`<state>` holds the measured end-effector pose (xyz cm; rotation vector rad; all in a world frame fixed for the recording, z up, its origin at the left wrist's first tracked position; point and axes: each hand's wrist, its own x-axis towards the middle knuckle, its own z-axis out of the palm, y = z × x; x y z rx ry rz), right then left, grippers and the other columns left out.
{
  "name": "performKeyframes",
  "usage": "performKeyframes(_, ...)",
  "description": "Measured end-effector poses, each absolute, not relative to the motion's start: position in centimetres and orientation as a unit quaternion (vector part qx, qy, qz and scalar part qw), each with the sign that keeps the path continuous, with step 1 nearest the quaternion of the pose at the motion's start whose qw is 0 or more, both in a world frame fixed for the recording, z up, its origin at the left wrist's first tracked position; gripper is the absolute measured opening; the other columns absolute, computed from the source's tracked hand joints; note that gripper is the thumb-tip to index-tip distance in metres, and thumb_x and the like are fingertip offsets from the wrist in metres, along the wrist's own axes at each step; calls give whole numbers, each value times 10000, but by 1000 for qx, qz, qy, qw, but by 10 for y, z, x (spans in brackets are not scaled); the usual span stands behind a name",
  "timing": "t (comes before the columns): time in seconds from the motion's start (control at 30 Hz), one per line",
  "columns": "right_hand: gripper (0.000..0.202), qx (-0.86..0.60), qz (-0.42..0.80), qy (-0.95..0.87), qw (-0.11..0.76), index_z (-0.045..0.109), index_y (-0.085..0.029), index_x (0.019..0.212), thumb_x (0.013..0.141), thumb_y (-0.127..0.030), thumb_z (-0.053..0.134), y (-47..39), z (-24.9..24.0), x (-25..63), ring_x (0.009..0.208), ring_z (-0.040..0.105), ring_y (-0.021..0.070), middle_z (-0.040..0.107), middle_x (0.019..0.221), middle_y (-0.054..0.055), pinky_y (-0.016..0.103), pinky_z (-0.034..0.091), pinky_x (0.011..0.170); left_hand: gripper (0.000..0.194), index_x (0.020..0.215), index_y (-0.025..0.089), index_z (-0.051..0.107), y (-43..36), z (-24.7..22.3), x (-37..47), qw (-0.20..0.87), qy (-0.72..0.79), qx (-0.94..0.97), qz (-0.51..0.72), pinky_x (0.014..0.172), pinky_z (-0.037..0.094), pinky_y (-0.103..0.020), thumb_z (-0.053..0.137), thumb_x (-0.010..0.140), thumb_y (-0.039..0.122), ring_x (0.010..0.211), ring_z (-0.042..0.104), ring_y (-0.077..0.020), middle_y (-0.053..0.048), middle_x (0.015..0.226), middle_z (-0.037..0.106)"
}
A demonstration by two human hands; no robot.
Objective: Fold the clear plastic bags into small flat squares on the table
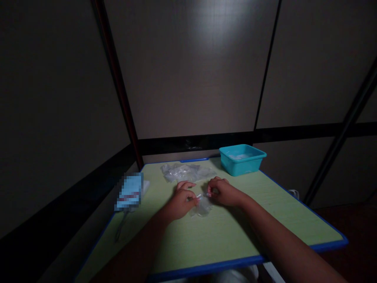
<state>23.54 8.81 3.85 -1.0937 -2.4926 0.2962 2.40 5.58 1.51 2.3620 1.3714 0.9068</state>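
A small clear plastic bag [202, 207] is stretched between my two hands, just above or on the tabletop. My left hand [182, 201] pinches its upper left edge between thumb and forefinger, with the other fingers loosely curled. At the bag's upper right edge, my right hand [221, 191] is closed in a pinch. Whether anything lies inside the bag I cannot make out. Behind my hands, a crumpled heap of clear plastic [185, 172] lies flat on the table.
The pale green table [235, 232] has a blue rim. A turquoise plastic basin [242, 165] with something whitish inside stands at the back right. On the left edge lies a blurred light-blue item [130, 192], with a dark thin strip below it. Panelled walls rise behind.
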Motion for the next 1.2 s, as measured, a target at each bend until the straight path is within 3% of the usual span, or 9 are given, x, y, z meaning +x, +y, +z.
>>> performKeyframes(0.2,82,-394,123,-897,157,606,-209,728,661,-226,649,87,38,236,867,503,195,625,752,-3,292,291,725,66,642,256,666,55,13,24,126,471,814,315,996,266,-355,646,699,281,1146,359,-211,-9,1153,528)
performKeyframes(0.63,83,-383,125,-902,156,597,-205,736,664,-205,638,87,36,234,848,508,194,625,741,-1,295,286,713,83,624,234,654,51,14,27,151,460,823,296,981,275,-358,727,596,260,1156,342,-231,-18,1174,506)
performKeyframes(0.93,110,-355,134,-897,228,611,-173,765,750,-278,580,84,43,233,790,504,163,611,755,20,263,323,710,46,637,215,664,52,21,28,209,477,790,324,976,276,-330,695,636,249,1145,383,-218,-35,1155,534)
performKeyframes(1.2,174,-301,164,-907,246,625,-164,731,659,-308,693,86,45,235,776,502,160,610,743,11,248,337,696,21,624,207,655,59,16,27,209,502,756,366,967,287,-321,663,643,203,1123,409,-219,-36,1131,555)
